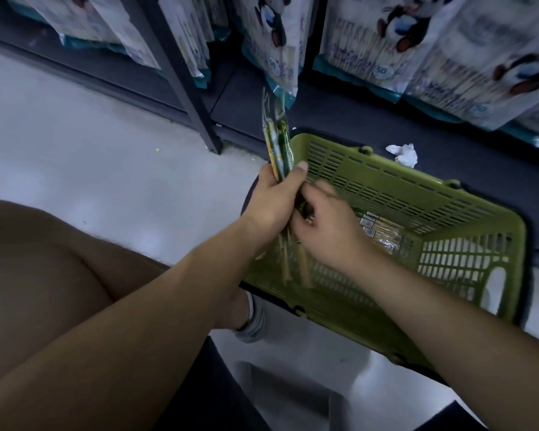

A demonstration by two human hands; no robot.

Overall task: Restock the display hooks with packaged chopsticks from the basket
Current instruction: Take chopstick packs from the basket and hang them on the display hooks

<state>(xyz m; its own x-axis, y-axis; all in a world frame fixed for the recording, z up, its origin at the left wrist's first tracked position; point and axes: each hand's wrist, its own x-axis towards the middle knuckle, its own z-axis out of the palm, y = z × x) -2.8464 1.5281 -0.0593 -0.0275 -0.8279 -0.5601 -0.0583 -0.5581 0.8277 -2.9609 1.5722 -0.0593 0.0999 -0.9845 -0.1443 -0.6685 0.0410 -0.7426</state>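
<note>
Head view: left hand (273, 197) clamps an upright bundle of green-and-yellow carded chopstick packs (279, 144); blurred right hand (327, 233) curls onto it just below. Beneath the grip, olive slatted plastic basket (417, 194) holds more packs (378, 233); panda-print bags (364, 45) beyond read "50".

One head-worn camera is looking forward and steeply down, sitting close above the left hand (268, 206) and right hand (327, 234), taking in the green basket (467, 253), grey floor (106, 150) and hanging packets (371, 42) ahead.
</note>
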